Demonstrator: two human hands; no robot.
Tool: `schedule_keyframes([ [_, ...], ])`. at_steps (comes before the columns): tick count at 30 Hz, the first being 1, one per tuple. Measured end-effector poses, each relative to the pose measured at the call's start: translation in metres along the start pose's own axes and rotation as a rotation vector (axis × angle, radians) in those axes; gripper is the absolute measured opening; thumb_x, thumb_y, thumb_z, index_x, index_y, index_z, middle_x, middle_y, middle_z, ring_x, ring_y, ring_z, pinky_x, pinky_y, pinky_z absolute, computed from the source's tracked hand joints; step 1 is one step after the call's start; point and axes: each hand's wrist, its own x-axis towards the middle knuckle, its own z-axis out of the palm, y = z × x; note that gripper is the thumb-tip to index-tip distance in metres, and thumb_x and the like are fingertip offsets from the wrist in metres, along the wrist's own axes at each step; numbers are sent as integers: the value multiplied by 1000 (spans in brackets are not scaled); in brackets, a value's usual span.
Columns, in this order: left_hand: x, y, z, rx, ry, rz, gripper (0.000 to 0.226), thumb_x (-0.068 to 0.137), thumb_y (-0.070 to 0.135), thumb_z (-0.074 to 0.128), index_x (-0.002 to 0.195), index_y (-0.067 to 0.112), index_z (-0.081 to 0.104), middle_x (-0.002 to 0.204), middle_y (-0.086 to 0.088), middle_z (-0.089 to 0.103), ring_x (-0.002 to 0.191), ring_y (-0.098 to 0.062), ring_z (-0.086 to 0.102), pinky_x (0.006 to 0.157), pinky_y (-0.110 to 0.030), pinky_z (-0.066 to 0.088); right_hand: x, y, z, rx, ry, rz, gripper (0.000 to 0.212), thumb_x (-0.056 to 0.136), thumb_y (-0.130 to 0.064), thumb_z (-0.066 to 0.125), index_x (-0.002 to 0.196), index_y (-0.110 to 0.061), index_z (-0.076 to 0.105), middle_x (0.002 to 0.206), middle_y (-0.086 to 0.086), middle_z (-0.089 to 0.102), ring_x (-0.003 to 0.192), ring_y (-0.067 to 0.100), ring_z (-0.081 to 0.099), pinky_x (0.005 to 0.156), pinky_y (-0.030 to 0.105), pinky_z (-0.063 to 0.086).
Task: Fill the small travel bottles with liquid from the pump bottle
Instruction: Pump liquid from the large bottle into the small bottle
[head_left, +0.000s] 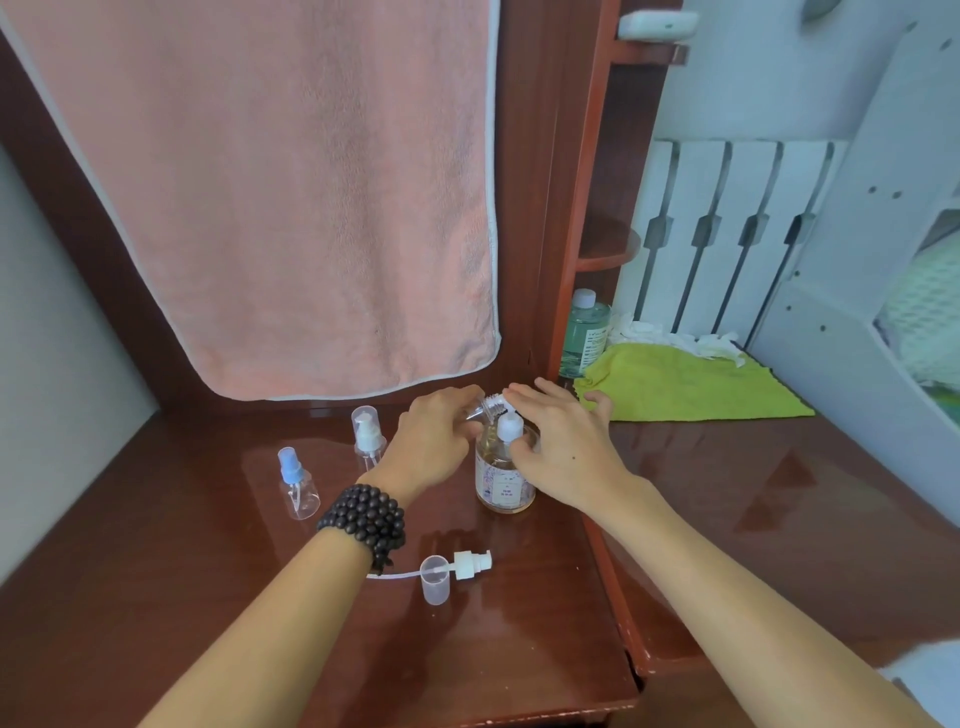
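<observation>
The pump bottle (503, 480), clear with amber liquid and a patterned label, stands in the middle of the wooden desk (208, 597). My right hand (561, 441) rests on its white pump head, fingers spread over the top. My left hand (436, 441) holds a small clear travel bottle (485, 405), tilted with its threaded neck against the pump's nozzle. That bottle's removed pump top (470, 565) with its long tube lies on the desk beside a loose clear cap (434, 579). Two more travel bottles stand at the left: a blue spray one (297, 486) and a white pump one (368, 436).
A pink towel (291, 197) hangs behind the desk. To the right lie a green cloth (685, 384) and crumpled white tissues (675, 338), with a tall green-liquid bottle (584, 332) on a corner shelf. A white slatted bed frame (727, 234) stands at the far right.
</observation>
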Motion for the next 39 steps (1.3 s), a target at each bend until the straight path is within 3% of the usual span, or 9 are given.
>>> schedule_keyframes([
  [13,-7,-9,14,-21,44,-17,33,84,8,64,113,23,62,99,4,69,96,-21,62,87,-46,51,-6,1,19,0,57,0,55,74,-18,57,128,-28,61,137,-12,56,130,13,49,101,49,17],
  [22,-1,-2,4,-18,49,-25,32,85,13,65,114,27,61,107,6,69,105,-21,62,90,-49,50,0,0,4,-18,15,-31,59,77,-20,57,134,-28,55,143,-13,49,137,13,40,103,50,16],
  [33,-8,-4,15,-8,46,-34,29,83,10,63,108,24,61,95,5,68,92,-23,62,84,-49,51,-6,3,18,0,65,-31,56,71,-18,52,126,-25,62,134,-11,58,127,14,52,100,49,19],
  [39,-6,1,5,-12,51,-29,30,84,13,65,110,27,61,101,8,69,99,-20,62,87,-49,51,-2,3,6,-8,1,-40,58,77,-21,52,134,-29,55,142,-15,50,135,9,41,105,48,15],
])
